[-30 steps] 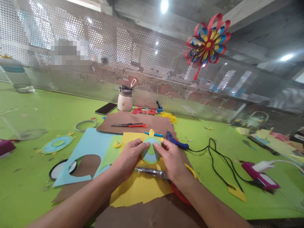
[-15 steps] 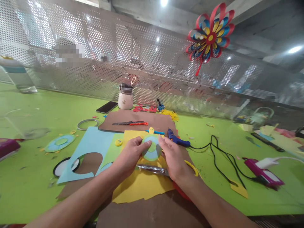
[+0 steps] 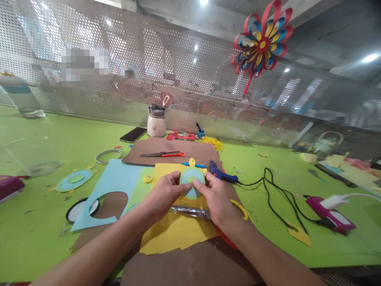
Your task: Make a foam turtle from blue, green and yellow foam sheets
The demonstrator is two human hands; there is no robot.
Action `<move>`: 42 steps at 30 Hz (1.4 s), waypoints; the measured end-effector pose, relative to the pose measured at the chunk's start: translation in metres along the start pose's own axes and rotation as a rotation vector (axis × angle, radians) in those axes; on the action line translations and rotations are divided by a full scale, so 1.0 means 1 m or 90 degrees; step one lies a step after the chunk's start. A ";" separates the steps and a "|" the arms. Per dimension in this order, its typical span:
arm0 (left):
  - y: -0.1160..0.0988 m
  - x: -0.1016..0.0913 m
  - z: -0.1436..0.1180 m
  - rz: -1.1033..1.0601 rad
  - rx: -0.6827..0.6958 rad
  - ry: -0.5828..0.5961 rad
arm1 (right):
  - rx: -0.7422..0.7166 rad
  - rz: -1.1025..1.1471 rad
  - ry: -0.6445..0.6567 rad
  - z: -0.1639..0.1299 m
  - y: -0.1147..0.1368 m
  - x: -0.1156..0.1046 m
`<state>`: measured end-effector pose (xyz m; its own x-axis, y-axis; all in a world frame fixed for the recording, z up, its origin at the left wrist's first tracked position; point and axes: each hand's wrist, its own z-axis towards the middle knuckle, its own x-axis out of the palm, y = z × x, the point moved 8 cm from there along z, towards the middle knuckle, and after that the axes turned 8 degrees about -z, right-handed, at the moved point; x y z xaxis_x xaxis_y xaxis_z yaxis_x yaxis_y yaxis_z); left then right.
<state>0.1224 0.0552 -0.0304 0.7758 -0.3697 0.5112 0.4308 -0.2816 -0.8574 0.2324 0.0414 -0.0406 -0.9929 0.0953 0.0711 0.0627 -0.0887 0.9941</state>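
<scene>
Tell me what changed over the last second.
Little changed: the thumbs shifted on the round blue-and-green paper disc, which both the left hand and right hand kept holding above the yellow sheet. The glue gun and scissors stayed put.

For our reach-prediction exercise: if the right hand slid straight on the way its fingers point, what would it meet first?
Probably the left hand: the right hand points left across the round paper disc both pinch, thumbs nearly touching. Depth is unclear.

Green table (image 3: 44, 131) runs wide. Perforated metal screen (image 3: 184, 83) stands along far edge. Grey concrete ceiling (image 3: 327, 35) overhead, round lamps (image 3: 204, 2) glaring. Paper pinwheel flower (image 3: 262, 39) hangs on screen.
</scene>
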 end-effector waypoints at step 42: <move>-0.005 -0.012 0.003 0.023 0.028 -0.059 | 0.042 0.016 0.004 0.007 -0.007 -0.001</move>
<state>0.1124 0.0635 -0.0324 0.8297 -0.2951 0.4738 0.4195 -0.2303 -0.8780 0.2336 0.0485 -0.0470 -0.9915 0.0878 0.0957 0.0937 -0.0260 0.9953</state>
